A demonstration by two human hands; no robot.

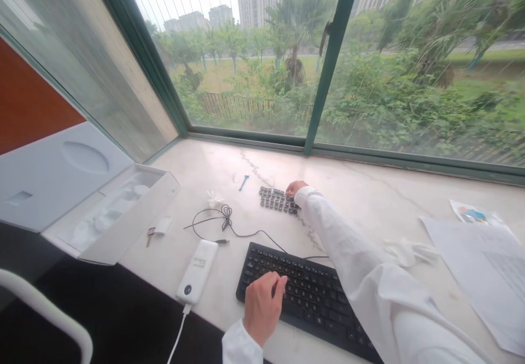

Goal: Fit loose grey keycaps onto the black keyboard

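Note:
A black keyboard [303, 293] lies at an angle near the front edge of the white sill, its cable running up to a coiled bundle [226, 219]. My left hand [263, 304] rests over the keyboard's left part, fingers curled together; what they hold, if anything, is hidden. Beyond the keyboard, small dark keycaps [275, 200] are laid out in rows. At the upper right end of these rows is my right hand [296, 188], its fingers bent down and close together; whatever is between them is too small to make out.
A white power bank [198, 271] with a plugged-in cable lies left of the keyboard. Further left stands an open white box [123, 227]. A small blue tool [244, 182], a key [150, 236], crumpled tissue [410, 252] and paper sheets [479, 276] lie around. Windows close off the back.

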